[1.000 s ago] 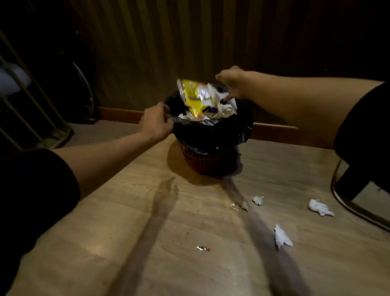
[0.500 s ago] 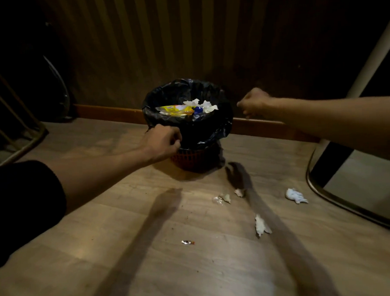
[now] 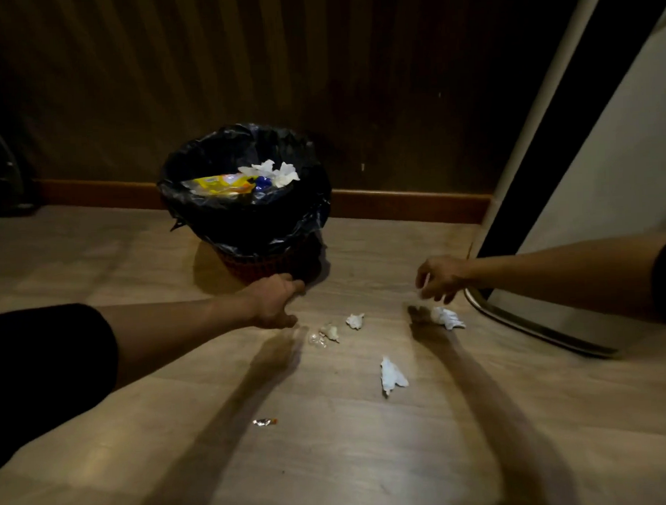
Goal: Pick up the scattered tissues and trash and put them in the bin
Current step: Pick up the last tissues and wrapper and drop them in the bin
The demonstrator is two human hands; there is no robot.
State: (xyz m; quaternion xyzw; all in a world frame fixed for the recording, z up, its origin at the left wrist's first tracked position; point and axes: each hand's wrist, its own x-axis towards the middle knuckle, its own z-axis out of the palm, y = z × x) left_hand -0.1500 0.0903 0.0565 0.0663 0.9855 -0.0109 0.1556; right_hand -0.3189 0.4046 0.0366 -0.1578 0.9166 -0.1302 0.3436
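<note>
A red basket bin [image 3: 265, 264] lined with a black bag [image 3: 246, 221] stands by the wall, holding a yellow wrapper [image 3: 221, 184] and white tissues [image 3: 274, 172]. On the wooden floor lie a crumpled tissue [image 3: 447, 318] at the right, a smaller tissue [image 3: 355, 321], a yellowish scrap [image 3: 330, 332] beside a clear plastic bit [image 3: 317, 340], a flat tissue [image 3: 391, 375] nearer me, and a small foil wrapper [image 3: 265, 421]. My left hand [image 3: 274, 302] hovers low in front of the bin, fingers apart, empty. My right hand [image 3: 439, 278] hangs just above the right tissue, fingers spread downward, empty.
A dark striped wall with a wooden skirting board [image 3: 409, 203] runs behind the bin. A tall white appliance with a metal-edged base [image 3: 533, 327] stands at the right, close to the right tissue. Dark furniture [image 3: 0, 175] sits at the far left.
Both hands have left the bin and dropped toward the floor. The left hand let go of the bag rim; the right hand moved down over the right tissue. The yellow wrapper now lies in the bin.
</note>
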